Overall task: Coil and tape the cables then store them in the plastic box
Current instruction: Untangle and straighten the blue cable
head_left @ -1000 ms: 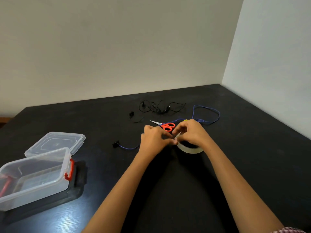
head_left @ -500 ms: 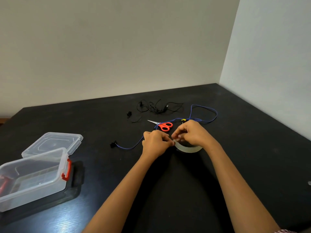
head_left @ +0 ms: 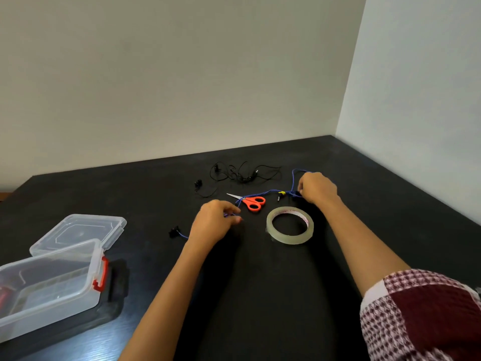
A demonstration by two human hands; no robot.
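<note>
A thin blue cable point(head_left: 270, 192) runs across the black table point(head_left: 260, 295) from a black plug at the left to a loop at the right. My left hand point(head_left: 214, 222) pinches the cable near its left part. My right hand point(head_left: 317, 188) grips the cable's loop at the far right, by a yellow connector. A roll of clear tape point(head_left: 290, 228) lies flat between my hands, untouched. A tangled black cable point(head_left: 242, 173) lies behind. The clear plastic box point(head_left: 52, 285) with red latches stands open at the left.
Orange-handled scissors point(head_left: 252, 202) lie over the blue cable just behind my left hand. The box's clear lid point(head_left: 78, 231) lies flat behind the box. Walls close off the table at the back and the right.
Both hands have left the tape roll and moved apart. The left one now holds the blue cable at the left and the right one has reached back to its loop.
</note>
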